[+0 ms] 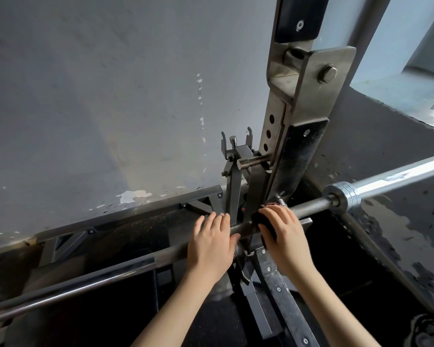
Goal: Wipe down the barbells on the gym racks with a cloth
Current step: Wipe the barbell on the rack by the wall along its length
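Barbell [311, 209] cleaning looked to be underway, not finished. The right hand [283, 231] made the working grip: its fingers were curled over a dark cloth [259, 219], clamping it onto the shaft just beside the rack upright [296, 156]. Only a small bunch of cloth showed past the fingers. The left hand [211, 244] sat near it on the same shaft, fingers laid over the top and thumb tucked underneath, a loose steadying grip on bare metal with no cloth in it.

The bar lay across the rack, running from the lower left edge of the view, under both hands, and up to the right. There it met a ringed collar [346, 195] and a bright sleeve [398, 177]. A black padded safety arm [281, 296] stretched toward the camera below the hands. A grey scuffed wall [85, 96] stood behind, with dark mottled floor [411, 221] to the right.

Judging by the cloth's position, the stretch by the upright was being wiped. Nothing on the metal showed plainly which parts were already clean. The long run of shaft to the left, the collar and the sleeve probably remained. No other barbell was in view, so the rest of the job could not be gauged.
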Motion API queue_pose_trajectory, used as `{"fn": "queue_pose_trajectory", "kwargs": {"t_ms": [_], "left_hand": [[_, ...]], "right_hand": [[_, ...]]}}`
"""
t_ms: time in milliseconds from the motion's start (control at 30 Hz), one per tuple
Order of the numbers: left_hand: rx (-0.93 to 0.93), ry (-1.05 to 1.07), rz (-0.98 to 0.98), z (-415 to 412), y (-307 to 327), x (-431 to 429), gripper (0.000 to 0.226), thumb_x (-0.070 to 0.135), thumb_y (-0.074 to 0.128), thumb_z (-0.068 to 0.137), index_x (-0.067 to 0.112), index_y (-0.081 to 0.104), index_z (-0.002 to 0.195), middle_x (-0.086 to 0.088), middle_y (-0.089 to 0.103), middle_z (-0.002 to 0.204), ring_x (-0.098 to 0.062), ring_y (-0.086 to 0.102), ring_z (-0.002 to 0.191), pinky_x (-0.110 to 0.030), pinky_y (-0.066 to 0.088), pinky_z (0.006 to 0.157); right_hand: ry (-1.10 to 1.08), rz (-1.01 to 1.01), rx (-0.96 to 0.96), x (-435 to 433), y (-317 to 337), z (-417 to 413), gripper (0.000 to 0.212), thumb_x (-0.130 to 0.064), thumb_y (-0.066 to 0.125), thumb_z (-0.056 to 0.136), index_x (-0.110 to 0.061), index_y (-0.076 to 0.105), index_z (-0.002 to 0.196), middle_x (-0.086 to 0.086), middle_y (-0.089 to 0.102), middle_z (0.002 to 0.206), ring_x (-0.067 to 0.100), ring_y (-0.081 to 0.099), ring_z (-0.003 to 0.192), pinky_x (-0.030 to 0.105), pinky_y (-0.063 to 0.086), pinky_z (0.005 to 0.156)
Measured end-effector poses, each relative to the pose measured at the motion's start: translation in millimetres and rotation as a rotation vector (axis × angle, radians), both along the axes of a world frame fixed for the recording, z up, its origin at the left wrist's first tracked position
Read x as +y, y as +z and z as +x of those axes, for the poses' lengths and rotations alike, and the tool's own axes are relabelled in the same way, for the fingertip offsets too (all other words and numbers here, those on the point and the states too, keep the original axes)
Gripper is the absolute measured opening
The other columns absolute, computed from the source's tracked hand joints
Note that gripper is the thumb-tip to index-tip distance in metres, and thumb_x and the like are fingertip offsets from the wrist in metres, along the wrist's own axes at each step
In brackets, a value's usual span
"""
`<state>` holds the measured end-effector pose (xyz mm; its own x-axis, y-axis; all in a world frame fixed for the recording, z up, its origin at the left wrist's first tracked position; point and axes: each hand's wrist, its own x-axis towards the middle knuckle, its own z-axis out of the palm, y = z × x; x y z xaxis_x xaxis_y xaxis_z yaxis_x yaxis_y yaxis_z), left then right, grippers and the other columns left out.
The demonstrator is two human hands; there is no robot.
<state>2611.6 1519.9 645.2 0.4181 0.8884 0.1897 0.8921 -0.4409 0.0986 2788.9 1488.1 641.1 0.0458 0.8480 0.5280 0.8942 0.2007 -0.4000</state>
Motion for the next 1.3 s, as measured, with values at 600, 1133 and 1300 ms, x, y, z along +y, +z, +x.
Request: {"fn": "queue_pose_trajectory", "kwargs": {"t_ms": [600,1133,1300], "left_hand": [[0.085,0.01,-0.139,-21.4,6.7,-3.0,0.073,0.05,0.001,0.094,0.016,0.033,0.149,0.0,0.039,0.152,-0.02,0.024,0.146,-0.044,0.01,0.119],[0.031,0.093,-0.029,-37.5,1.0,-5.3,0.058,0.045,0.028,0.095,0.011,0.069,0.116,-0.003,0.071,0.112,-0.026,0.062,0.114,-0.049,0.045,0.099],[0.009,0.173,0.003,-54.3,1.6,-9.4,0.068,0.05,0.018,0.099,0.009,0.073,0.106,-0.005,0.074,0.101,-0.029,0.066,0.108,-0.053,0.048,0.094]], "right_hand": [[-0.17,0.07,0.098,5.3,-6.3,-13.2,0.02,-0.008,0.065,0.084,-0.005,0.067,0.104,0.009,0.062,0.105,0.027,0.054,0.105,0.036,0.041,0.096],[-0.038,-0.001,-0.033,1.4,-6.5,2.3,0.022,-0.012,0.063,0.088,-0.006,0.065,0.109,0.009,0.061,0.111,0.029,0.057,0.105,0.039,0.046,0.094],[-0.163,0.062,0.108,-0.7,-8.8,-31.5,0.024,-0.018,0.059,0.088,-0.003,0.067,0.105,0.012,0.06,0.108,0.029,0.053,0.109,0.039,0.04,0.098]]}}
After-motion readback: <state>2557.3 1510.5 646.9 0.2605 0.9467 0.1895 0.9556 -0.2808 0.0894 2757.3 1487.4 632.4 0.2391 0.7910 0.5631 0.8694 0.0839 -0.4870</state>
